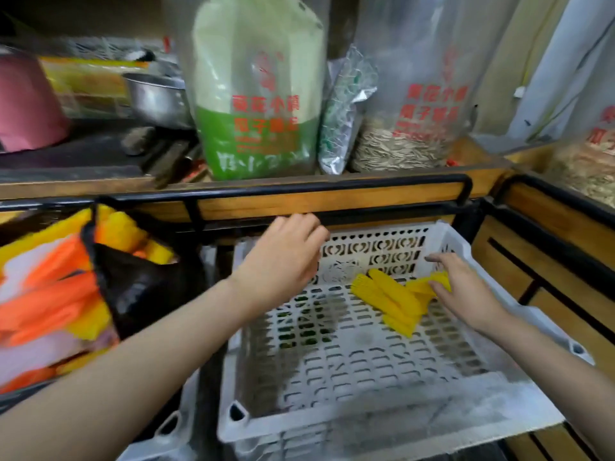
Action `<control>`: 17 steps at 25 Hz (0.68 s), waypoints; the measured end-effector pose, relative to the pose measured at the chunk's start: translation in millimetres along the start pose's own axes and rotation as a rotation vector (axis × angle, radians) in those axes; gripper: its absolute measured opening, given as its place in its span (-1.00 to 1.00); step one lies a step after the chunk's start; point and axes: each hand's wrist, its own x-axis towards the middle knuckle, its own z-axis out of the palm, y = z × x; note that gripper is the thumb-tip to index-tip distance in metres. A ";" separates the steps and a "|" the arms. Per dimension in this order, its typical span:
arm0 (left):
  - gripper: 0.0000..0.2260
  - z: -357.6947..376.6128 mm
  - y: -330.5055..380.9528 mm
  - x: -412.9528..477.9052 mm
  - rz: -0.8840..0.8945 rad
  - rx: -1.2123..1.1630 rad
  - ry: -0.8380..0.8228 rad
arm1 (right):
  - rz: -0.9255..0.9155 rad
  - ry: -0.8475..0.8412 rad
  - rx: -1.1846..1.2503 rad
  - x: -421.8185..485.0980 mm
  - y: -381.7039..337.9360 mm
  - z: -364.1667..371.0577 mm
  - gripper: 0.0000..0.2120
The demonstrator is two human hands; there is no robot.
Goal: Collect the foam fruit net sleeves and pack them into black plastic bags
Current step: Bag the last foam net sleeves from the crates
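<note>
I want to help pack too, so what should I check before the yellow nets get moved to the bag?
1. Right hand pinches the yellow sleeves: ok.
2. Whole bunch gathered: not ok, several lie loose on the white crate floor.
3. Left hand empty: cannot tell, its fingers curl out of sight.
4. Black bag mouth open: ok, sleeves poke out of it.
5. Room left in the bag: cannot tell, that side is blurred.

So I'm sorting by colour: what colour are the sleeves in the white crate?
Yellow; the net sleeves show best in the head view.
</note>
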 end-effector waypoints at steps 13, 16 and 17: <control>-0.41 214.4 80.3 99.1 0.049 -0.346 -0.630 | -0.008 -0.209 -0.340 58.4 100.4 53.0 -0.52; -0.52 231.4 90.8 108.3 0.024 -0.339 -0.596 | 0.017 -0.217 -0.404 61.3 100.7 57.7 -0.69; -0.60 231.4 93.6 110.2 -0.002 -0.359 -0.552 | 0.021 -0.203 -0.410 61.5 99.3 58.9 -0.73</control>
